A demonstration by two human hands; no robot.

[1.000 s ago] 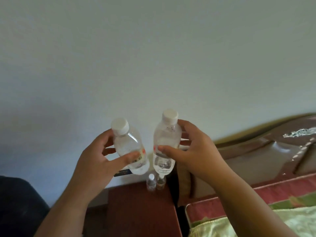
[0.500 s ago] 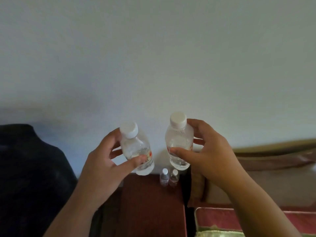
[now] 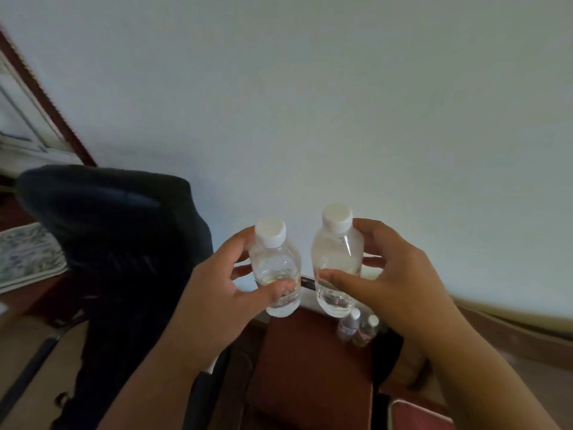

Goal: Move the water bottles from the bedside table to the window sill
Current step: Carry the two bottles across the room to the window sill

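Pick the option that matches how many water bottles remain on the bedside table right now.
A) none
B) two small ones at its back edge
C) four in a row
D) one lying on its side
B: two small bottles stand upright at the back of the bedside table, while the left hand and right hand each hold a capped bottle above it.

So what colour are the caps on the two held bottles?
White, both caps, clear in the head view.

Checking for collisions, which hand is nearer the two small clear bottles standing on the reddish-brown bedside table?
Right. The right hand hovers just above the small clear bottles; the left hand is farther off, to their left.
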